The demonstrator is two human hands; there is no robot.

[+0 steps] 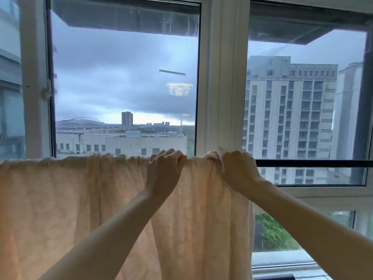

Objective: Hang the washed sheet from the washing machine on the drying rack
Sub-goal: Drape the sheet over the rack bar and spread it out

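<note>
Currently, the sheet (80, 199) hangs over the horizontal bar of the drying rack (312, 163). The fabric is pale peach with a faint woven pattern. It covers the bar from the left edge of the view to a point just right of centre. The top fold is gathered into small ruffles along the bar. The uncovered length of the bar, dark and bare, extends to the right edge of the view.

1. The left hand (164, 168) is raised to bar height. Its fingers are curled over the top fold of the sheet and grip the fabric where it crosses the bar.
2. The right hand (236, 168) is near the left hand, at the right end of the draped fabric. Its fingers are curled round a bunched portion of the sheet on top of the bar.

Whether the fingers also enclose the bar beneath the fabric cannot be determined.

Behind the rack stands a window (220, 77) with white frames. Visible through the glass are a grey overcast sky (121, 77), a tall multi-storey building (288, 118) at right, low buildings (121, 142) at centre and green trees (274, 233) at lower right.
</note>
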